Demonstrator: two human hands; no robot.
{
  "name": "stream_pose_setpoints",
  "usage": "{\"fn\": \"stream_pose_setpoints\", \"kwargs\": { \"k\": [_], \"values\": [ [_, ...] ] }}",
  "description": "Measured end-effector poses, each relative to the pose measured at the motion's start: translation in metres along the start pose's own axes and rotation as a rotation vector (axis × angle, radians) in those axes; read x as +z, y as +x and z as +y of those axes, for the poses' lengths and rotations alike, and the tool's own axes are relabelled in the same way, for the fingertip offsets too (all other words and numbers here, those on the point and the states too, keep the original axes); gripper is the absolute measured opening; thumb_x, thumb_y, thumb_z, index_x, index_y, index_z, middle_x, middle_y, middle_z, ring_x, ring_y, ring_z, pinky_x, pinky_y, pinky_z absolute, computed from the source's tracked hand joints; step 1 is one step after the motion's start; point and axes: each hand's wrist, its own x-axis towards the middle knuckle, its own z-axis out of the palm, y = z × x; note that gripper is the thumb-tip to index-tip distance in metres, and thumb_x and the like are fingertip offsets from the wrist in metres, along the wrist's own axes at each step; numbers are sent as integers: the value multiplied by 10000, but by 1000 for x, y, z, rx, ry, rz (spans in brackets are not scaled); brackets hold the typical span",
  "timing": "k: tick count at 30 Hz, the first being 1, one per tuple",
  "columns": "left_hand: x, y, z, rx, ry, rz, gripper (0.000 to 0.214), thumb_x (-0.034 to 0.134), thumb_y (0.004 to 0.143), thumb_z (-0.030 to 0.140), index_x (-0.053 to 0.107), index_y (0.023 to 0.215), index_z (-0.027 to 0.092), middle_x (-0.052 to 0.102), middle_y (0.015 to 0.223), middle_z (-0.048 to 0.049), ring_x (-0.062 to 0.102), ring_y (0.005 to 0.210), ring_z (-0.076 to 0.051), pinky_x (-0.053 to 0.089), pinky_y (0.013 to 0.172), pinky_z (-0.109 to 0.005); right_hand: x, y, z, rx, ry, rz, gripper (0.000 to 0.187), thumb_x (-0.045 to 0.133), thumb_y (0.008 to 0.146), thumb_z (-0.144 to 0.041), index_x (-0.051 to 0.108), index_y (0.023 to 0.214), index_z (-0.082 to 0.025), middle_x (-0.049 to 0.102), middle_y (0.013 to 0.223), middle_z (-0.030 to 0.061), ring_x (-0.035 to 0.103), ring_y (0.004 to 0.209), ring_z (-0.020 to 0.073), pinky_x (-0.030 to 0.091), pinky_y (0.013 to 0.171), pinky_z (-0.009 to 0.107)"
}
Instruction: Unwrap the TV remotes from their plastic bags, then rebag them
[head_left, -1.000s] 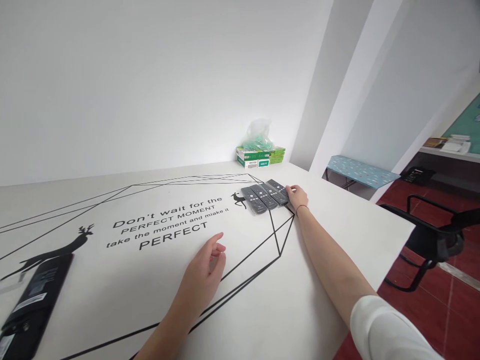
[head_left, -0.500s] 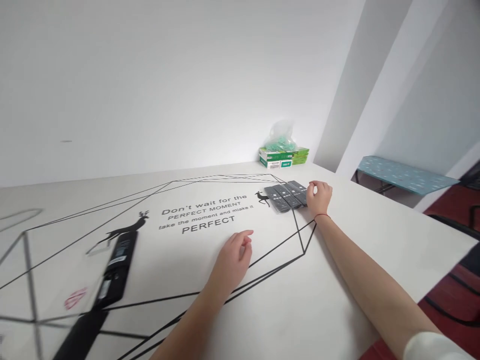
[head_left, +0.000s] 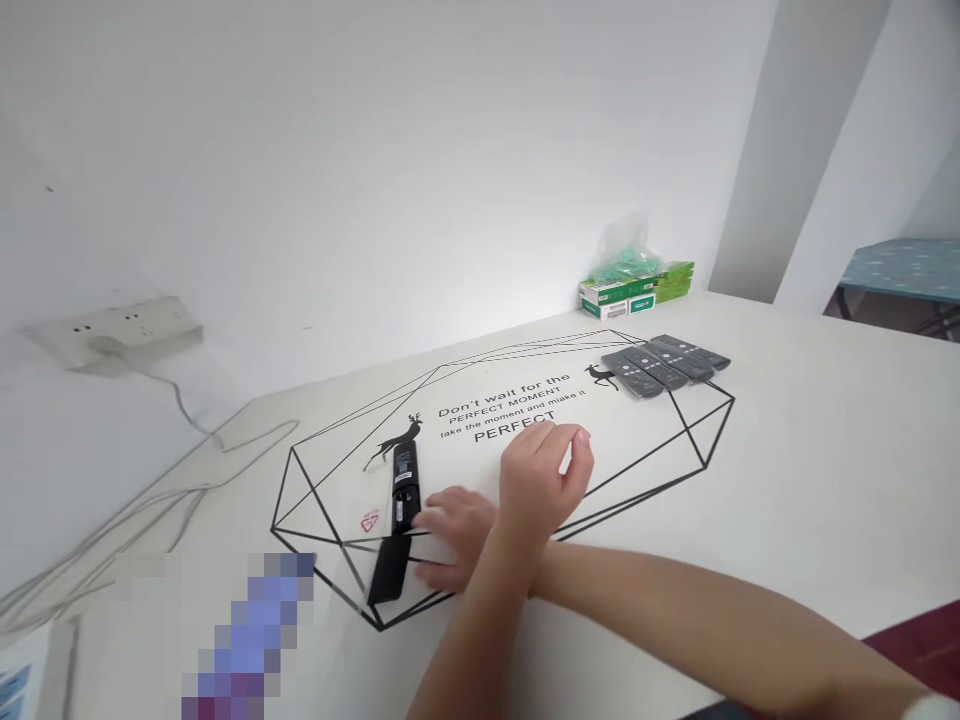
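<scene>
A black remote control (head_left: 406,470) lies back up on the white table, its battery bay exposed and a pale-labelled part showing inside. Just below it is a flat black piece (head_left: 390,569) that looks like its battery cover. My right hand (head_left: 459,530) reaches across under my left arm, fingers spread, with its fingertips at the remote's right edge; whether they touch it I cannot tell. Above the table, right of that, my left hand (head_left: 541,478) is curled with thumb and index finger drawn together, and nothing shows in it. Several dark grey remotes (head_left: 664,366) lie side by side at the back right.
Green and white boxes (head_left: 619,292) with a plastic bag (head_left: 626,250) on top stand against the wall. A wall socket (head_left: 127,330) has a plug and a grey cable (head_left: 180,400) trailing onto the table's left side. A blurred-out blue and purple object (head_left: 251,630) is at lower left.
My right hand has left the row of remotes and come left to the opened remote, crossing under my left arm. The view has swung left, bringing the socket and cables in.
</scene>
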Motion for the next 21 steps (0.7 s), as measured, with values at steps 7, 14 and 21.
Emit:
{"fn": "stream_pose_setpoints", "kwargs": {
  "k": [7,14,21],
  "values": [
    [5,-2,-9,247,148,130,246,423,863,183,586,679,181,562,556,-1,470,542,-111,343,543,-254,44,17,-13,-95,-487,-174,485,556,754,-597,585,1007,-183,579,982,102,486,939,279,439,795,418],
    [-6,5,-9,-1,301,79,287,375,889,231,587,698,196,568,598,-38,479,567,-153,345,557,-291,-7,8,7,-26,-564,-327,440,565,806,-513,586,1084,-172,605,1039,101,537,918,267,454,798,417],
    [-42,0,-67,-940,412,-367,323,494,777,442,529,554,212,631,668,-110,616,744,-313,404,677,-381,-72,-30,32,-25,-554,-249,528,611,781,-484,541,1200,-171,606,1035,106,556,874,244,458,759,371]
  ]
}}
